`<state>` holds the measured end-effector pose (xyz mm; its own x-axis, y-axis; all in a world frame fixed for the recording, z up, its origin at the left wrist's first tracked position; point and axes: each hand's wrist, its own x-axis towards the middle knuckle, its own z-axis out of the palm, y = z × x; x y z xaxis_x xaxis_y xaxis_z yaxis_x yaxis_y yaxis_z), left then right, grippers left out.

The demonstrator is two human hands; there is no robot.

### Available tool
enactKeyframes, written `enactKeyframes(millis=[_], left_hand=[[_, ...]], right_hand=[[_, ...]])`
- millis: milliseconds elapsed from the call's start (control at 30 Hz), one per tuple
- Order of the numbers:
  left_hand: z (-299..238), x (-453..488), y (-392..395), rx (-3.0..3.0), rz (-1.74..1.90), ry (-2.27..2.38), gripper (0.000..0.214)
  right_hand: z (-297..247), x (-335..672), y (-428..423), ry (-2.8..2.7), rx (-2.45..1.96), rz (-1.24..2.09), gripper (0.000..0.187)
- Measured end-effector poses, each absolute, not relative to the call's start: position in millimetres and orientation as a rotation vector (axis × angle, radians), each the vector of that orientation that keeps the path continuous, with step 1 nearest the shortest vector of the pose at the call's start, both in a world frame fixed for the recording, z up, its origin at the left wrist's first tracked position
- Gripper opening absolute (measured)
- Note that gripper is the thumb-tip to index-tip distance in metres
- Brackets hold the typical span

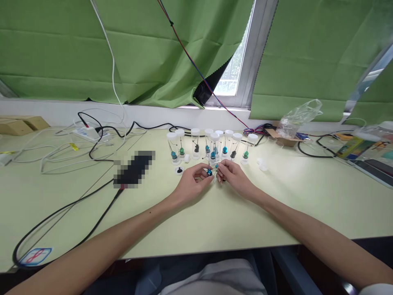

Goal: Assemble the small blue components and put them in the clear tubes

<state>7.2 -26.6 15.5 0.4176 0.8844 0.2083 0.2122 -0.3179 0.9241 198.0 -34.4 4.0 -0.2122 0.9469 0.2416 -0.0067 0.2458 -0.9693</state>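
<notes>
My left hand [193, 181] is closed around a small blue-and-black part [209, 172] with a thin upright stem. Close beside it, my right hand [235, 177] pinches a tiny blue piece [216, 166] between its fingertips. A thin pale rod [214, 179] points down between the two hands; which hand it belongs to, I cannot tell. Just behind stand several clear tubes with white caps, such as this tube [195, 150], holding blue, green or black parts on thin stems. Left of my left hand, a small black part [179, 170] rests on a white disc.
A white cap [260, 161] lies beside a clear tube [264, 166] to the right. On the left are a pixelated dark device [135, 169], a looping black cable [58, 209] and a power strip [92, 133]. A cardboard box [284, 140] with a plastic bag stands back right.
</notes>
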Motion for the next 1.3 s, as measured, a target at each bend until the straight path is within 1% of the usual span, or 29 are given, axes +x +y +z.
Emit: enactKeyframes(millis=[233, 600, 800, 967, 1300], left_hand=[[17.0, 7.1, -28.9, 1.802, 0.905, 0.944, 0.032], [16.4, 9.4, -31.2, 1.871, 0.912, 0.925, 0.028], [16.6, 9.5, -32.7, 1.91, 0.883, 0.921, 0.027], [14.2, 9.2, -32.4, 1.896, 0.862, 0.901, 0.027], [13.3, 9.0, -32.9, 1.842, 0.847, 0.899, 0.03]], right_hand=[[4.7, 197.1, -35.4, -1.515, -0.933, 1.161, 0.037], [10.6, 193.7, -43.3, -1.682, -1.04, 1.043, 0.036], [11.7, 193.2, -46.0, -1.795, -1.098, 0.931, 0.033], [15.4, 193.8, -48.4, -1.891, -1.171, 0.769, 0.029], [12.6, 197.3, -45.9, -2.018, -1.121, 0.543, 0.024]])
